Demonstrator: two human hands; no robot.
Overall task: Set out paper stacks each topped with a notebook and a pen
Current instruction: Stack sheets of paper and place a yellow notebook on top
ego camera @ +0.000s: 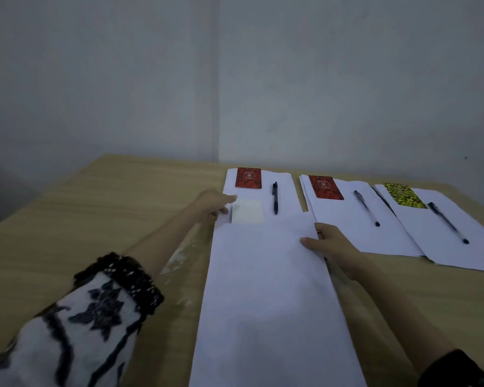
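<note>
From the head camera, your left hand pinches the near paper sheet's left edge at 11 o'clock; your right hand grips its right edge at 1 o'clock. Beyond lie three paper stacks: red notebook with black pen, second red notebook, yellow-patterned notebook. Bare wooden table spreads toward 9 o'clock.

Notebooks left of pens

Three notebooks, three pens, four paper stacks, one white pad, two hands.
</note>
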